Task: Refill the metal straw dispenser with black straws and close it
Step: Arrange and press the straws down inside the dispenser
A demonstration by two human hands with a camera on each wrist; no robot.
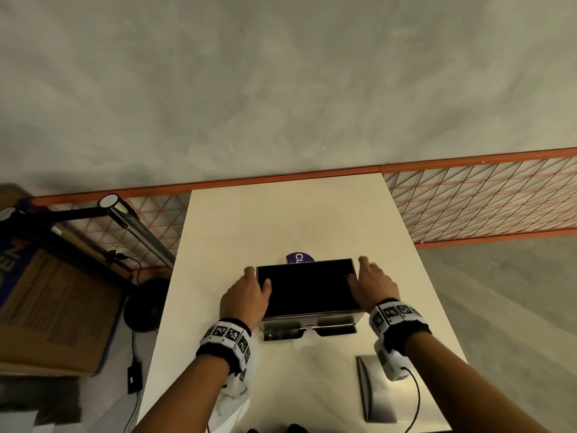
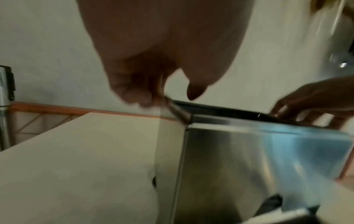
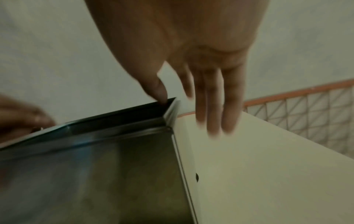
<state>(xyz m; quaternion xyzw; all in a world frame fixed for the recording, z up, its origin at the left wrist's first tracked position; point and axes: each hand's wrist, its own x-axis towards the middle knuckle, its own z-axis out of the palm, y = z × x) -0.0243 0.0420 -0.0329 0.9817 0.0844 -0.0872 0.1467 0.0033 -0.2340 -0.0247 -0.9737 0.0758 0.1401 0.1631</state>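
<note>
Carrier: pale cream rectangular desk [image 1: 281, 220], its far edge against an orange wire-mesh rail [image 1: 480, 195].
Task item: rectangular brushed-metal straw dispenser box [image 1: 312, 321], standing about the middle of the desk, nearer the near edge than the far one; top open, interior dark [image 1: 306, 289]; whether straws lie inside cannot be told.
Dispenser front: two dark slots low on the near face, turned toward the near edge of the desk.
Left hand [image 1: 245, 295]: at the left rim of the dispenser; thumb tip over the rim inside the opening, fingers bent down along the outer left wall. The left wrist view is blurred; whether it squeezes the wall cannot be told.
Right hand [image 1: 371, 284]: at the right rim of the dispenser; thumb [image 3: 160, 89] tip set on the rim at the corner, the other fingers [image 3: 214, 103] straight, close together, pointing down beside the outer right wall and apart from it in the right wrist view. Grip spread, nothing pinched.
Lid: flat brushed-metal panel [image 1: 373, 389], lying on the desk by the near right corner, apart from the dispenser, partly under the right wrist.
Behind dispenser: purple round object with white lettering [image 1: 298, 258], mostly hidden by the far wall of the dispenser.
Off desk, left: brown cardboard box [image 1: 53, 310]; black lamp stand with a round base [image 1: 145, 304].
</note>
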